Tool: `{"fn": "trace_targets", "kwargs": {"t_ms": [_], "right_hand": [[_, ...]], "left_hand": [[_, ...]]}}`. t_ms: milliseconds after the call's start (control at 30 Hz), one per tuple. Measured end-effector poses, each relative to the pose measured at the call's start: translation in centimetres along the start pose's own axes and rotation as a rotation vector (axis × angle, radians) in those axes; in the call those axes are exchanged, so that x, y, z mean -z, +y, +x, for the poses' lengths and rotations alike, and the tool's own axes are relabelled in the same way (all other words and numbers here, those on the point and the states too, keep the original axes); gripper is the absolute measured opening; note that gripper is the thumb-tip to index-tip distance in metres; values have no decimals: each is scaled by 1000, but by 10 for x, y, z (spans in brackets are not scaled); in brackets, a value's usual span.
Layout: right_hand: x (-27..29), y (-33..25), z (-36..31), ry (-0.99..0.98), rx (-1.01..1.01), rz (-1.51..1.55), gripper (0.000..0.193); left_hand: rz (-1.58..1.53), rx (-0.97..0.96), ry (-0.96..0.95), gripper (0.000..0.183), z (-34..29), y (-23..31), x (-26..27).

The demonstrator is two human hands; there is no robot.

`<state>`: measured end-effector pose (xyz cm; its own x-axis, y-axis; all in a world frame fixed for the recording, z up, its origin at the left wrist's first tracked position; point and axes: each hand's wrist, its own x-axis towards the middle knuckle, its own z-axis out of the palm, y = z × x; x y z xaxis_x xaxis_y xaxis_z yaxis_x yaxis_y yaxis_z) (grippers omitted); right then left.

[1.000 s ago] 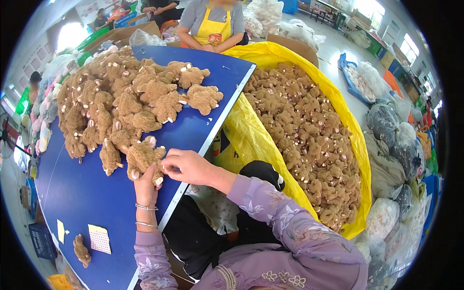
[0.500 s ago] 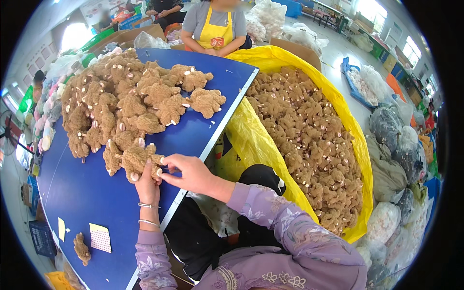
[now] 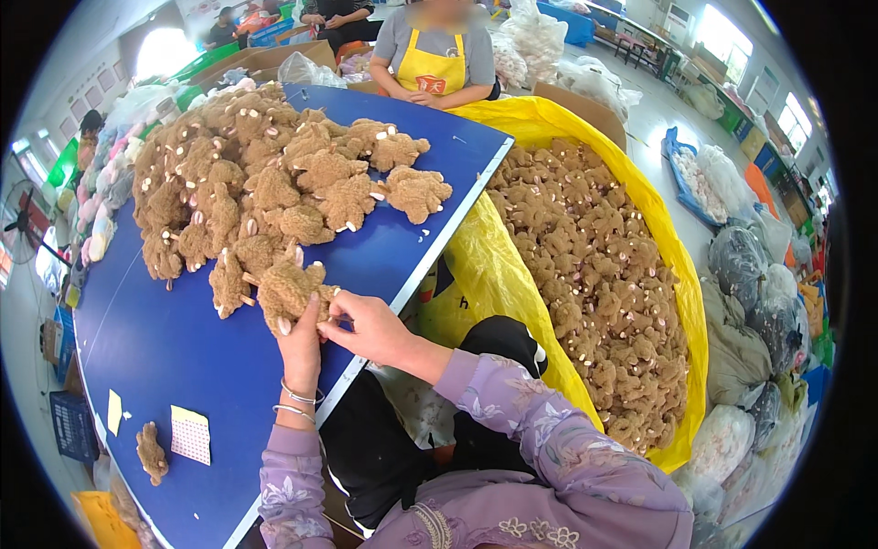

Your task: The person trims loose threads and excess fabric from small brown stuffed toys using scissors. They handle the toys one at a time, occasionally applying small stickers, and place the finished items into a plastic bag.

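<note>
A curly brown plush toy with pale limb tips lies at the near edge of the pile, over the blue table. My left hand is closed on its near side, thumb on top. From the right, the thumb and fingers of my right hand pinch at the toy's right edge, where a limb seems to be. Whether they hold anything small besides the plush is hidden. Just beyond, touching the held toy, a heap of similar plush toys covers the table's far part.
Right of the blue table, a large yellow sack holds many brown plush pieces. A sticker sheet, a yellow slip and a small brown plush piece lie at near left. Across the table sits a person in a yellow apron.
The whole view has shifted slightly. My right thumb and fingers have drawn closer together at the toy's edge, and the pale tip seen between them before is now covered.
</note>
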<state>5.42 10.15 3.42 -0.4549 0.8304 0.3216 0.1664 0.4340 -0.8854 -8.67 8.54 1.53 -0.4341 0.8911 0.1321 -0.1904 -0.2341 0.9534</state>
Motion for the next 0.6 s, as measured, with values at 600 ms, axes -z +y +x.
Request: {"fn": "trace_targets", "kwargs": {"t_ms": [600], "right_hand": [[121,-92,2,895,582,396,35]], "left_hand": [[-67,184,-16,18,0,10,-5]]}}
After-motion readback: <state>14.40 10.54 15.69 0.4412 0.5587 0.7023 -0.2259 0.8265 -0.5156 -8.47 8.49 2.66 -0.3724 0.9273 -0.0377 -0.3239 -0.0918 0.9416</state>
